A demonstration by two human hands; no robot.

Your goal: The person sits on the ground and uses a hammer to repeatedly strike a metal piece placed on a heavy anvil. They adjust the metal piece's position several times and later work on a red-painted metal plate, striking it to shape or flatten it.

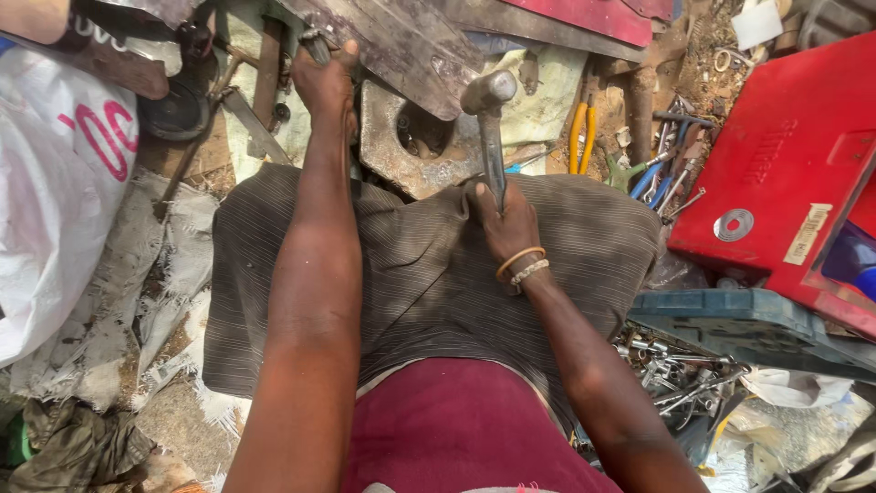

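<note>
Hammer stands upper centre of frame, handle running near vertical, steel head uppermost, directly above the pitted metal block. Right hand fingers closed round the handle's lower end. Left hand, upper left of the head, grips a small metal piece against the grey plate.

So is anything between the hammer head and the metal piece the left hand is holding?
Nothing visible. The hammer in the right hand is raised beside the dark metal plate; the left hand grips a tool there.
</note>
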